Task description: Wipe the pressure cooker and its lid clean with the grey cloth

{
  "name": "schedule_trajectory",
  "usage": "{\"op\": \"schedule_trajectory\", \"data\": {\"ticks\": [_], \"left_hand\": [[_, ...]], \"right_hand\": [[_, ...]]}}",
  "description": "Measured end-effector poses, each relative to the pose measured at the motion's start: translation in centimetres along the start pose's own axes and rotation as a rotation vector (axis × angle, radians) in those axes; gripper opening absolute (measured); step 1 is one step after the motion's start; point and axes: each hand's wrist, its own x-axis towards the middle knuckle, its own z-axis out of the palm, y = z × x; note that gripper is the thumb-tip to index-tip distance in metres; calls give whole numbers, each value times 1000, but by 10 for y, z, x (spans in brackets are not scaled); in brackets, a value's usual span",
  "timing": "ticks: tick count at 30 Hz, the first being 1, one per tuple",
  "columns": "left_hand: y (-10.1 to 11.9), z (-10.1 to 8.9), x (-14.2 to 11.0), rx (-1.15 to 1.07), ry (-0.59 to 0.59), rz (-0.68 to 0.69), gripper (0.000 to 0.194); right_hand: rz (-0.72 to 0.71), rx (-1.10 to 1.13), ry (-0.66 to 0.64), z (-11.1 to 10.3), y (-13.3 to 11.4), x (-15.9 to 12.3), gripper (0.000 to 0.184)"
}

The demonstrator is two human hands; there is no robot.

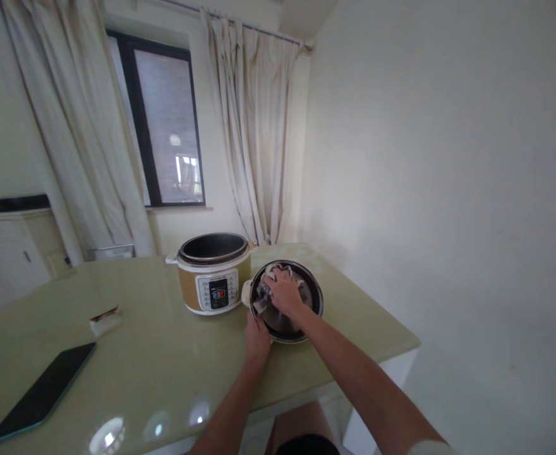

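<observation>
A round pot lid (pixel 282 321) with a dark rim and a metallic inner face is tilted toward me on the table, its inside showing. Along its lower left edge, my left hand (pixel 258 339) grips the rim, with the fingers partly hidden behind it. My right hand (pixel 284 292) presses a crumpled greyish-white cloth (pixel 261 306) against the lid's inner face. Just left of the lid stands an electric pressure cooker (pixel 189 289), white and gold-brown with a control panel, uncovered. Its dark inner pot (pixel 214 248) sits inside.
Everything rests on a glossy pale green table (pixel 164 354), whose right edge runs close to a white wall (pixel 448 189). At the left lie a flat black tablet-like slab (pixel 45 392) and a small white packet (pixel 105 322). Curtains (pixel 259 126) and a window stand behind.
</observation>
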Motion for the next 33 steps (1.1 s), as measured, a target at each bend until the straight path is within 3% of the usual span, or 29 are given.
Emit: {"op": "schedule_trajectory", "data": {"ticks": [2, 6, 9, 11, 14, 17, 19, 23, 25, 28, 31, 33], "left_hand": [[1, -1, 0, -1, -4, -23, 30], [6, -1, 1, -17, -13, -70, 28], [10, 1, 2, -20, -13, -104, 31], [10, 1, 3, -34, -11, -111, 32], [8, 1, 3, -62, -3, -121, 32], [6, 0, 2, -69, -1, -126, 31], [6, 0, 0, -64, 3, -121, 30], [8, 3, -4, -29, 9, -109, 34], [7, 4, -5, -14, 14, -111, 36], [3, 3, -5, 4, 36, -134, 37], [-2, 1, -4, -28, 62, -108, 40], [-4, 2, -3, -68, 76, -84, 42]], "right_hand": [[-37, -3, -24, -3, 7, -1, 50], [150, -25, -66, -12, 38, -12, 47], [218, -11, -128, -12, 46, -32, 45], [161, -10, -181, -6, 38, -50, 44], [-89, -27, -203, 6, 17, -72, 45], [-186, -18, -167, 12, 7, -74, 48], [-87, -18, -145, 9, 13, -61, 46], [246, -57, -48, -3, 28, -20, 49], [286, -54, -25, -5, 25, -3, 51], [107, -13, -24, -2, 10, 4, 49], [-95, 61, -55, 4, 1, -8, 52], [-111, 90, -83, 5, 6, -19, 53]]}}
